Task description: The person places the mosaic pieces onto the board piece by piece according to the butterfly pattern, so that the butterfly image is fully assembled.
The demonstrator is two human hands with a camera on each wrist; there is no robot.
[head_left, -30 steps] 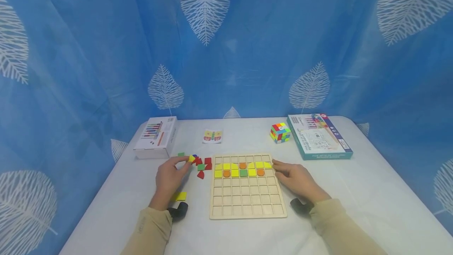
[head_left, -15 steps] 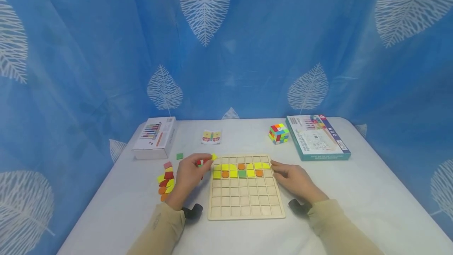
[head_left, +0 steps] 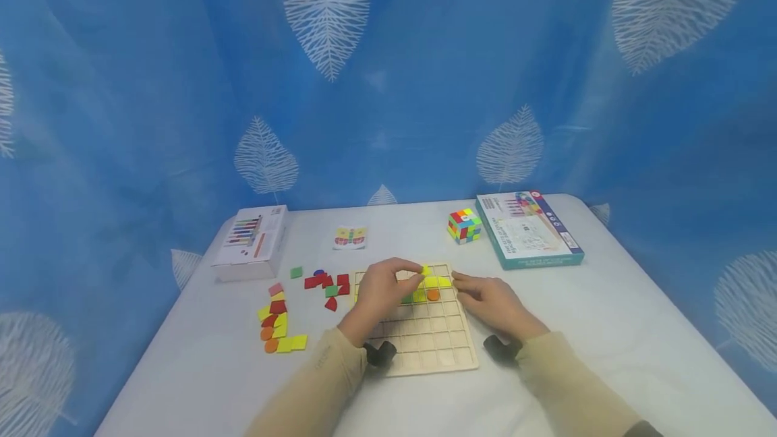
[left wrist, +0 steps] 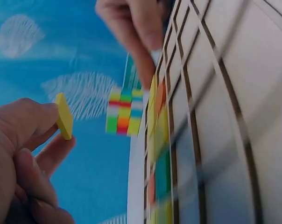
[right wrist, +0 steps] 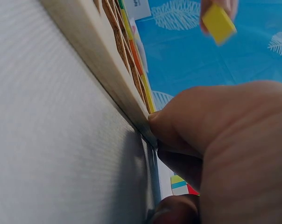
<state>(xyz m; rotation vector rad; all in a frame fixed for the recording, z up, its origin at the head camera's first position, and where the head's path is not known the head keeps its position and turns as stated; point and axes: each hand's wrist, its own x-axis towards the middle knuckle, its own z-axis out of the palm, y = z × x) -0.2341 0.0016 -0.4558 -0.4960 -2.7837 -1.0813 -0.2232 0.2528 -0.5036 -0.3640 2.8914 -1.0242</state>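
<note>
My left hand (head_left: 385, 288) pinches a small yellow tile (left wrist: 63, 115) between thumb and fingertips, raised over the wooden grid board (head_left: 427, 339) near its far right part. The left wrist view shows this tile apart from the board. My right hand (head_left: 494, 302) rests its fingertips against the board's right edge; one fingertip touches the wooden rim (right wrist: 115, 81) in the right wrist view. Two rows of yellow, orange and green pieces lie in the board's far cells, among them an orange disc (head_left: 433, 295). My left hand hides the left part of those rows in the head view.
Loose red tiles (head_left: 315, 282), a green tile (head_left: 296, 272) and a column of yellow, red and orange pieces (head_left: 277, 322) lie left of the board. Farther back are a white box (head_left: 251, 241), a pattern card (head_left: 349, 237), a puzzle cube (head_left: 464, 226) and a teal-edged box (head_left: 530, 229).
My left hand has carried the yellow tile rightward from the loose pieces to above the board. My right hand stays at the board's right edge. The head view has shifted slightly.
</note>
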